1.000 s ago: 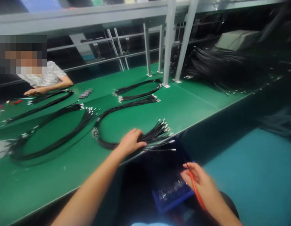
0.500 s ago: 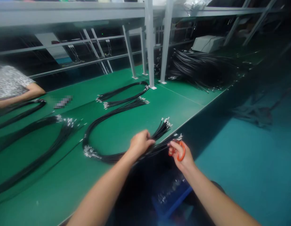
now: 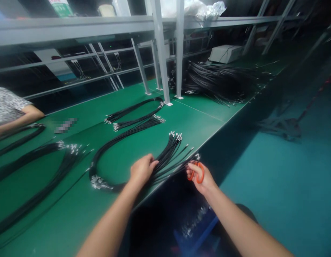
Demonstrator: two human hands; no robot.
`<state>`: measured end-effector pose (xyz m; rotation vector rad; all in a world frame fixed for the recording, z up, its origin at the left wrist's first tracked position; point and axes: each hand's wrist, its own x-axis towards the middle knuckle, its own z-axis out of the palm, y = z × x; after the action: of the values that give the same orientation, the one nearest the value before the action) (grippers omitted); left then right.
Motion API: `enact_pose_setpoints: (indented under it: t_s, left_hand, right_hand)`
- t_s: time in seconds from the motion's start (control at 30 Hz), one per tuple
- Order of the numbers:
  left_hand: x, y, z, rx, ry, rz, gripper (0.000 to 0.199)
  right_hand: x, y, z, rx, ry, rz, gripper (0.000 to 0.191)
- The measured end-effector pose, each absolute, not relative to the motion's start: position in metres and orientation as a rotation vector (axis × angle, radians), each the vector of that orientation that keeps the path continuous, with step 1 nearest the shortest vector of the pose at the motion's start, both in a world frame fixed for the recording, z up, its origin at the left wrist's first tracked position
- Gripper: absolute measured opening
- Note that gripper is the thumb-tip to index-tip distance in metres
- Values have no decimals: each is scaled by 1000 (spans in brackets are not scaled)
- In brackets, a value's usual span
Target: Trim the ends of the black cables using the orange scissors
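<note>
My left hand is closed around a bundle of thin black cables near the table's front edge. Beyond its fingers the cables fan out, their silvery ends apart. The bundle loops away to the left, past a clump of pale connectors. Orange-handled scissors hang on the fingers of my right hand; their blades are hidden. That hand is closed beside several cable ends at the edge, and I cannot tell whether it also pinches them.
More cable bundles lie on the green table; a large black heap is behind the grey shelf posts. A person's forearm rests at the far left. Below the edge is a blue bin with small clear bits.
My left hand has shifted left along the bundle, and the cable ends beyond it have spread apart. My right hand keeps the scissors near the edge. The whole view has shifted slightly.
</note>
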<state>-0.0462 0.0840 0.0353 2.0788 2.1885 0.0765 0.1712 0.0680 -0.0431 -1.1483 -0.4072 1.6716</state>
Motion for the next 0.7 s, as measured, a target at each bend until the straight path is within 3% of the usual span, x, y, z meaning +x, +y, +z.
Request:
enact_pose_setpoints:
  t_s: [0.3,0.5,0.7]
  left_hand:
    - [29,41,13,2534,1872,277,6]
    - [41,42,-6,2591,1845,388,16]
    - [48,36,-13,2511,1826,464,9]
  right_hand:
    - [209,20,-53,-1163,-352,1648,17]
    - [221,-20,-62,-1070,-344,1653,26]
    - [211,-33,-75,-1010,-283,1658,23]
